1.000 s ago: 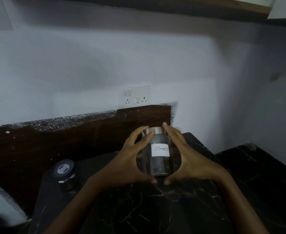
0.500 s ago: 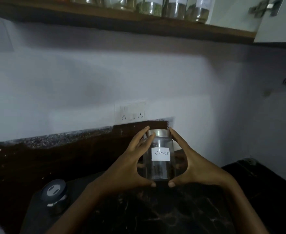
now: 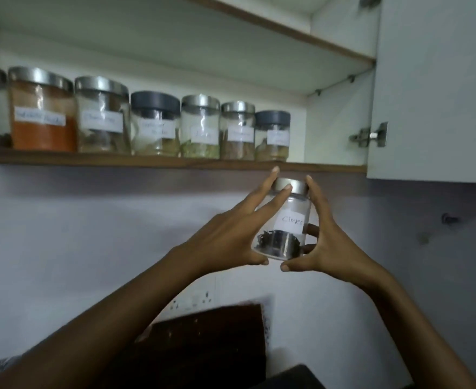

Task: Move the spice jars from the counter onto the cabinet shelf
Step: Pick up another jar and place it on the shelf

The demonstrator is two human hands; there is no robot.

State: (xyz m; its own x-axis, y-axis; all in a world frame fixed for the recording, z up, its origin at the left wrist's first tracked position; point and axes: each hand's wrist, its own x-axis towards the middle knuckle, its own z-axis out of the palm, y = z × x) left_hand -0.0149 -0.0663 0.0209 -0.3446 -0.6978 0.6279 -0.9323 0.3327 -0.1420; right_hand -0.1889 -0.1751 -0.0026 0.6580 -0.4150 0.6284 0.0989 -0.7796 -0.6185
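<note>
Fingers of left hand and right hand spread, clamped on cloves jar from both sides, thumbs at base. Jar in air, just under shelf edge, not yet set down. Row of jars already shelved up-left of fingertips; free gap straight above. Counter mostly out of view: remaining count unknown. Jar: clear glass, steel lid, handwritten white label, few dark cloves at bottom.
</note>
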